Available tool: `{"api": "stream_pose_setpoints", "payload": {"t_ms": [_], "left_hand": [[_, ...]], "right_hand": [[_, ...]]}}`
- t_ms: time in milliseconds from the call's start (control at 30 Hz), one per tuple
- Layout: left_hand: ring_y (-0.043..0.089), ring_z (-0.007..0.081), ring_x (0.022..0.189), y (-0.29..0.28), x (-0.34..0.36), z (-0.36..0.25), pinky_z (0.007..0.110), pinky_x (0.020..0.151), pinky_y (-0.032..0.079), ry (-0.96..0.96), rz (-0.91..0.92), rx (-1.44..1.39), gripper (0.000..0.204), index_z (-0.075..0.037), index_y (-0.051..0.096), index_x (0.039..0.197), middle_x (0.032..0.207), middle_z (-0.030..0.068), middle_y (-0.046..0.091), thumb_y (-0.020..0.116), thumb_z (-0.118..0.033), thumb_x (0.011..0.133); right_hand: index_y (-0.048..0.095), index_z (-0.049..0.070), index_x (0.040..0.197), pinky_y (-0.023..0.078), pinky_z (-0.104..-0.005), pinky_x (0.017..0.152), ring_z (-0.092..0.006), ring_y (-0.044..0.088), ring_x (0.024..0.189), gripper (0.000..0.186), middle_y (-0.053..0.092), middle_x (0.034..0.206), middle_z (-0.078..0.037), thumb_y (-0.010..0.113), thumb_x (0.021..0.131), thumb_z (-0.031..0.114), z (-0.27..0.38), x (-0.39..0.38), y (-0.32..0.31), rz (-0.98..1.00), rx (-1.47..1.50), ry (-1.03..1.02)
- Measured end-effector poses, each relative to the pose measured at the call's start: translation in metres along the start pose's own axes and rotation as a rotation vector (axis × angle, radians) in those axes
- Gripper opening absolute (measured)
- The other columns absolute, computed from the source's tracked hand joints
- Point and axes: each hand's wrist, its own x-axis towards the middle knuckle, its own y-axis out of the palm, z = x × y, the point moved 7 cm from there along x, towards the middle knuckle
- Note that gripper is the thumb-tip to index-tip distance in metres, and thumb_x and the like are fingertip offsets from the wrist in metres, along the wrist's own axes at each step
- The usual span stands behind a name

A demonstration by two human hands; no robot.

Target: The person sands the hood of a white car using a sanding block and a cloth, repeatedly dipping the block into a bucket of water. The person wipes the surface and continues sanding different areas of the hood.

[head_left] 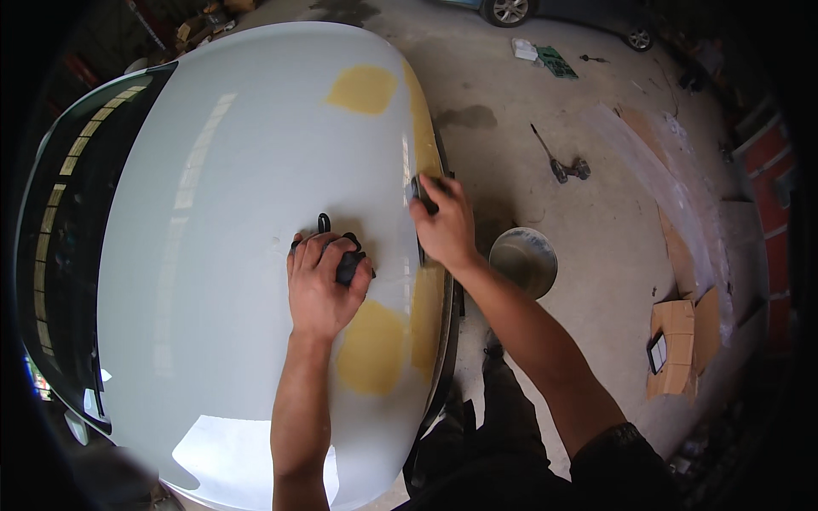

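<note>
The left hand (319, 285) lies flat on the pale car hood (213, 255), fingers curled over a dark rag (348, 260) just above a yellow filler patch (372, 347). Beside it, the right hand (445, 226) grips a small dark sanding block (423, 192) against the hood's edge. Beyond, a grey bucket (523, 260) sits on the concrete floor (545, 153).
</note>
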Motion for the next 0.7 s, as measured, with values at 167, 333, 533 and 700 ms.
{"api": "stream_pose_setpoints", "payload": {"t_ms": [167,333,533,700], "left_hand": [[0.063,0.028,0.097,-0.002,0.002,-0.002,0.046,0.091,0.051,-0.022,-0.001,-0.027,0.024,-0.012,0.068,0.096,0.105,0.0043,0.067,0.079,-0.018,0.075],[0.065,0.0286,0.086,0.002,-0.001,-0.01,0.042,0.075,0.055,0.008,0.004,-0.108,0.017,-0.011,0.068,0.086,0.096,0.0055,0.068,0.078,-0.013,0.072],[0.066,0.0284,0.084,0.006,-0.004,-0.008,0.041,0.071,0.056,-0.039,0.022,-0.146,0.016,-0.01,0.067,0.083,0.089,0.0067,0.068,0.078,-0.012,0.071],[0.066,0.0287,0.084,0.005,-0.003,-0.007,0.04,0.073,0.056,-0.073,0.049,-0.145,0.016,-0.008,0.067,0.084,0.091,0.0078,0.068,0.078,-0.013,0.073]], "right_hand": [[0.069,0.008,0.129,0.046,-0.0432,0.104,-0.0389,0.057,0.121,0.044,0.06,0.133,-0.02,0.074,0.088,0.023,0.027,0.023,-0.015,-0.083,-0.027,0.088],[0.066,0.005,0.134,0.041,-0.0481,0.11,-0.0411,0.052,0.129,0.051,0.05,0.145,-0.026,0.076,0.085,0.016,0.071,-0.165,-0.079,0.022,0.063,-0.185],[0.069,0.005,0.129,0.048,-0.0419,0.102,-0.036,0.061,0.117,0.045,0.06,0.132,-0.021,0.077,0.085,0.015,0.013,-0.048,-0.038,-0.103,0.128,-0.118],[0.07,0.004,0.127,0.049,-0.0386,0.099,-0.0382,0.062,0.114,0.043,0.062,0.129,-0.024,0.075,0.088,0.021,-0.02,0.038,-0.014,-0.08,0.38,0.202]]}}
